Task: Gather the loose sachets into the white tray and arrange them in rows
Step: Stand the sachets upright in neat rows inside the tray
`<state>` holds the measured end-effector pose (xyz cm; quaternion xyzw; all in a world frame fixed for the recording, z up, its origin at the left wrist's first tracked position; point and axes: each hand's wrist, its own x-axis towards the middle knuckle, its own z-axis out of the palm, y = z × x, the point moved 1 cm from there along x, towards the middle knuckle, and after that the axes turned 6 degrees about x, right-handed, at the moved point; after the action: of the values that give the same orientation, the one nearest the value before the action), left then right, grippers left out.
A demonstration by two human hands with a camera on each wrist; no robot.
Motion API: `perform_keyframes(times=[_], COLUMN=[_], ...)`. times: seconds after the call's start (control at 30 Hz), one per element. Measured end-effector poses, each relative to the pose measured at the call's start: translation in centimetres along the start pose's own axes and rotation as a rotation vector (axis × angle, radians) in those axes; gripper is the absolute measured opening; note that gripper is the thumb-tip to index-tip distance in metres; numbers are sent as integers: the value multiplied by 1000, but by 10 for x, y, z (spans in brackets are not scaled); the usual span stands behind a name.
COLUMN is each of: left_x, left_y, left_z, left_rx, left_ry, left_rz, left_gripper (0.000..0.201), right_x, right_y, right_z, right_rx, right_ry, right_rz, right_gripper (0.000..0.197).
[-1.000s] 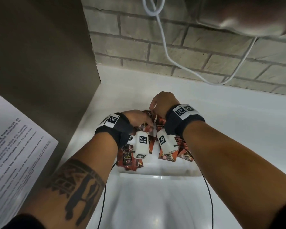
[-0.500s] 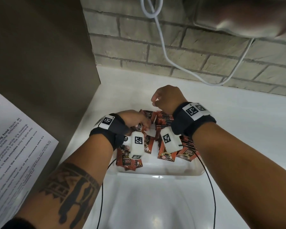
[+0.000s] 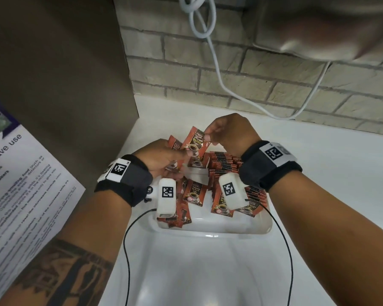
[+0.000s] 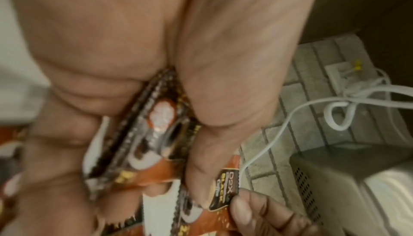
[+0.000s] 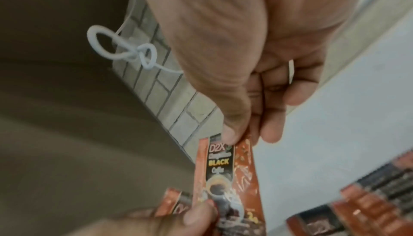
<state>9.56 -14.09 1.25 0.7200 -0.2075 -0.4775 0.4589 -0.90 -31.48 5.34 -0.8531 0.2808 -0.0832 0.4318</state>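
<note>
So right now it's mid-sorting, not gathering. The right hand (image 3: 228,133) has one sachet (image 3: 195,141) pinched by its top corner between thumb and forefinger, lifted clear above the white tray (image 3: 210,226). The right wrist view shows that pinch nicely: thumb tip on the printed face, other fingers (image 5: 271,130) curled loosely behind. The left hand (image 3: 161,157) is closed around a small bundle of sachets (image 4: 156,134), thumb pressing them flat, and its thumb tip also touches the lower end of the lifted one. So the single sachet sits between the two sets of fingers, right hand at the top, left at the bottom.

Just below and right of the right-hand fingers there's already a tidy row of sachets (image 3: 226,164) standing on edge in the tray. Beneath the left wrist the rest lie loose and overlapping (image 3: 195,193), still inside the tray. I can't spot any strays out on the bench (image 3: 318,168).

My guess for the next move: the lifted sachet either joins the left-hand bundle or goes onto the end of that row. Either way it needs to be turned the same way as its neighbours and slid in without knocking the row over, since those thin packets look floppy.

Compared with half a second ago: the right hand was a closed fist higher up with no sachet showing, and the left was down low among the pile. Now both have come together above the tray with that sachet between them.
</note>
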Motion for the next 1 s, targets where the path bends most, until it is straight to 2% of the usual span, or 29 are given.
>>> perform_keyframes(times=[0.1,0.17,0.3,0.4,0.5,0.63,0.73,0.9,1.0], left_x=[2,0,11,23,29,36,36,41,44], left_y=[-9,-9,-11,-12,-8,-7,-6,-11,-14], left_z=[-7,-1,18,29,33,34,36,37,38], left_rx=[173,215,202,205,228,199,216,282,280], left_ry=[40,-11,-79,-27,-88,-118,-112,-55,-64], left_rz=[-174,-194,-228,-201,-252,-312,-315,-240,-238], left_gripper=[45,49,38,27,44,16,11,45,47], right_x=[5,8,20,31,39,45,46,44,42], right_y=[3,5,18,28,35,39,39,37,36], right_z=[4,12,31,43,51,56,57,56,53], right_rx=[-182,-314,-533,-603,-651,-671,-678,-636,-631], right_ry=[20,-38,-109,-95,-97,-114,-122,-122,-110], right_rz=[1,3,48,84,104,144,152,156,137], right_gripper=[16,20,19,17,20,22,22,20,19])
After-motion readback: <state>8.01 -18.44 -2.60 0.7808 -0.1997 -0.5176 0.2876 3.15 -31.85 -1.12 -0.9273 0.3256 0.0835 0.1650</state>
